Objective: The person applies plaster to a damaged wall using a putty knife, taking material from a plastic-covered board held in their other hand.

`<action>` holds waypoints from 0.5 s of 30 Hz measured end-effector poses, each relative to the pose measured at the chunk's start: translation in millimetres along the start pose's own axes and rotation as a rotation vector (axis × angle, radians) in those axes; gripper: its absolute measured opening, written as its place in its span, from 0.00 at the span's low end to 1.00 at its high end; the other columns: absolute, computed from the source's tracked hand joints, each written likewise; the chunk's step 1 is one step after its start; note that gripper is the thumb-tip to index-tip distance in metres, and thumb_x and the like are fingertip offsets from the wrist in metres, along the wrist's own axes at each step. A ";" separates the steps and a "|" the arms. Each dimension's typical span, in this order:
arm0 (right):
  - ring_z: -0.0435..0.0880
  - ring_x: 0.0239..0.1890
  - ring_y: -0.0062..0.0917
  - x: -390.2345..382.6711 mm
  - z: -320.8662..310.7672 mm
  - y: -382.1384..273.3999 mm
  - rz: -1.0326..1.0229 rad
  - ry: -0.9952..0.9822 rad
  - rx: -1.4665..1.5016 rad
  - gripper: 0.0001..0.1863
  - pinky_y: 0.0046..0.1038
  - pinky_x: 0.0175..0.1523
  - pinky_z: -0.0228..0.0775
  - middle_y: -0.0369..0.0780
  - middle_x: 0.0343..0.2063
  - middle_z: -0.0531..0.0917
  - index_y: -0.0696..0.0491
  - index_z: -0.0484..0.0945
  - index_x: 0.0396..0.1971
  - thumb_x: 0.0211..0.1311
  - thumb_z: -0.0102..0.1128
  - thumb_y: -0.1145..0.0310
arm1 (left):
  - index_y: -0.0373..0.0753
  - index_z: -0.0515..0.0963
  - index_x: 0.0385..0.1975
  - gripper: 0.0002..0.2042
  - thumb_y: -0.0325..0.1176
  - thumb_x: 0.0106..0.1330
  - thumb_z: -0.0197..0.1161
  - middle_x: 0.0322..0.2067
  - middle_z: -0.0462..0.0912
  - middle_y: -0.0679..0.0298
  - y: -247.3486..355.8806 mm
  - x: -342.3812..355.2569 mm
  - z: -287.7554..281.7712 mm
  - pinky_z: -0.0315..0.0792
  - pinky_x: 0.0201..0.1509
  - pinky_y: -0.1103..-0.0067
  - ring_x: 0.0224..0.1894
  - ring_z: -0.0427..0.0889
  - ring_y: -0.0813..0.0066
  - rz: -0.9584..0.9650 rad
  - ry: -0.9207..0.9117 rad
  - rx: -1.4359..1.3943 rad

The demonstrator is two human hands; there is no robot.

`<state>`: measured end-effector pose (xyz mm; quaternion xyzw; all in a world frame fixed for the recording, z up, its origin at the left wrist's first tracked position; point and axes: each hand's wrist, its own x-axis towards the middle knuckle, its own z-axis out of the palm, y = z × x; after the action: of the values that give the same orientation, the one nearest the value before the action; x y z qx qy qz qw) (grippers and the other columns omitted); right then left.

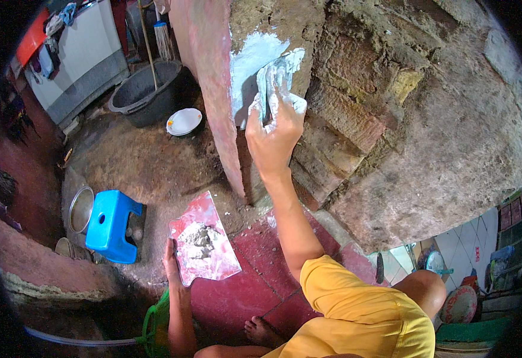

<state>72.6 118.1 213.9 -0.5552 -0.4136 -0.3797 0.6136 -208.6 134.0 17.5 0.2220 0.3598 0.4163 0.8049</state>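
Observation:
My right hand [274, 132] is raised against a rough brick and stone wall [404, 119], gripping a plaster-smeared trowel [276, 77] pressed flat on a patch of wet pale plaster [252, 56] near the wall's corner. My left hand [171, 262] hangs low and holds a flat red board [210, 224] by its edge, level, with a heap of grey mortar [198, 238] on it. My bare foot [261, 331] rests on the red floor below.
A blue plastic stool [111, 225] stands left of the board, a metal bowl [80, 209] beside it. A dark basin [144, 92] with a broom and a white dish [184, 121] lie farther back. A green bucket rim [153, 325] is near my left arm.

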 end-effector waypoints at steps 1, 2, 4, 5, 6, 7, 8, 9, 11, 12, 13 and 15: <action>0.74 0.31 0.40 0.2 -0.7 0.5 -0.005 -0.009 0.006 0.17 0.32 0.39 0.63 0.50 0.30 0.76 0.63 0.72 0.36 0.40 0.51 0.79 | 0.34 0.68 0.42 0.18 0.42 0.60 0.48 0.37 0.75 0.59 -0.5 0.5 1.2 0.69 0.42 0.75 0.36 0.75 0.70 0.007 -0.009 -0.001; 0.74 0.31 0.40 0.1 -1.6 0.3 -0.009 -0.018 0.013 0.17 0.32 0.39 0.63 0.50 0.30 0.76 0.63 0.72 0.36 0.40 0.51 0.79 | 0.34 0.68 0.42 0.18 0.42 0.60 0.48 0.37 0.74 0.59 -1.5 0.9 1.9 0.69 0.42 0.75 0.36 0.75 0.70 0.014 -0.014 -0.001; 0.74 0.35 0.41 -1.8 -5.2 -2.5 0.067 -0.080 0.043 0.19 0.33 0.42 0.62 0.51 0.36 0.74 0.62 0.72 0.37 0.39 0.52 0.77 | 0.35 0.68 0.43 0.18 0.42 0.60 0.47 0.38 0.74 0.59 -1.5 -1.8 5.9 0.69 0.42 0.75 0.36 0.75 0.69 0.011 -0.046 0.000; 0.73 0.37 0.41 -3.0 -5.9 -2.1 0.080 -0.100 0.056 0.20 0.35 0.44 0.60 0.51 0.39 0.72 0.62 0.71 0.39 0.39 0.54 0.74 | 0.35 0.68 0.43 0.17 0.42 0.60 0.47 0.38 0.74 0.59 -0.2 -5.8 11.4 0.69 0.42 0.74 0.36 0.75 0.69 0.000 -0.073 0.002; 0.72 0.39 0.41 -3.8 -6.9 -3.1 0.092 -0.119 0.069 0.22 0.37 0.46 0.58 0.52 0.43 0.71 0.61 0.70 0.40 0.39 0.55 0.72 | 0.35 0.67 0.43 0.17 0.42 0.61 0.47 0.38 0.74 0.59 0.3 -7.9 15.0 0.69 0.42 0.74 0.37 0.75 0.69 -0.012 -0.099 0.004; 0.72 0.40 0.41 -5.0 -8.5 -6.0 0.109 -0.126 0.061 0.22 0.36 0.46 0.58 0.52 0.43 0.71 0.60 0.70 0.40 0.38 0.56 0.72 | 0.35 0.67 0.43 0.18 0.42 0.61 0.46 0.39 0.74 0.59 -0.8 -7.3 15.9 0.69 0.42 0.75 0.37 0.75 0.69 -0.026 -0.114 -0.015; 0.72 0.41 0.41 -5.2 -9.2 -7.5 0.096 -0.124 0.063 0.23 0.36 0.46 0.59 0.51 0.44 0.70 0.60 0.70 0.40 0.38 0.56 0.72 | 0.35 0.67 0.44 0.18 0.42 0.61 0.46 0.40 0.73 0.59 -2.6 -6.5 15.1 0.69 0.42 0.75 0.38 0.75 0.69 -0.039 -0.127 -0.032; 0.71 0.41 0.41 -5.2 -9.7 -8.5 0.082 -0.123 0.064 0.23 0.36 0.46 0.59 0.51 0.44 0.70 0.60 0.70 0.41 0.38 0.56 0.72 | 0.34 0.67 0.44 0.19 0.42 0.61 0.45 0.40 0.73 0.59 -4.9 -5.3 13.8 0.69 0.43 0.75 0.38 0.74 0.69 -0.053 -0.141 -0.050; 0.71 0.43 0.41 -6.6 -9.6 -9.6 0.075 -0.126 0.062 0.23 0.35 0.46 0.59 0.51 0.45 0.69 0.58 0.70 0.41 0.38 0.57 0.72 | 0.35 0.67 0.44 0.18 0.42 0.61 0.45 0.40 0.73 0.59 -8.5 -0.3 6.4 0.69 0.42 0.75 0.38 0.74 0.69 -0.035 -0.114 -0.033; 0.72 0.41 0.40 -6.5 -9.9 -10.8 0.066 -0.108 0.053 0.23 0.34 0.45 0.60 0.50 0.43 0.71 0.58 0.71 0.40 0.36 0.57 0.73 | 0.35 0.67 0.44 0.18 0.42 0.61 0.45 0.39 0.73 0.59 -9.1 1.8 2.6 0.69 0.42 0.75 0.37 0.75 0.68 -0.026 -0.100 -0.024; 0.73 0.40 0.39 -5.5 -10.4 -12.7 0.056 -0.090 0.044 0.23 0.32 0.44 0.62 0.50 0.40 0.73 0.59 0.72 0.39 0.35 0.58 0.74 | 0.35 0.67 0.43 0.18 0.42 0.61 0.45 0.39 0.73 0.59 -9.4 3.5 -0.7 0.70 0.42 0.75 0.37 0.75 0.69 -0.026 -0.099 -0.020; 0.74 0.39 0.38 -4.7 -12.9 -14.5 0.070 -0.093 0.027 0.23 0.31 0.43 0.63 0.49 0.38 0.75 0.59 0.73 0.38 0.33 0.58 0.76 | 0.35 0.68 0.43 0.17 0.41 0.61 0.45 0.38 0.74 0.59 -11.3 6.4 -2.3 0.70 0.41 0.76 0.37 0.75 0.70 -0.032 -0.104 -0.018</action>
<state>58.6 103.9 214.4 -0.5782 -0.4271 -0.3262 0.6139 -202.1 133.1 6.1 0.2300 0.3173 0.3946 0.8311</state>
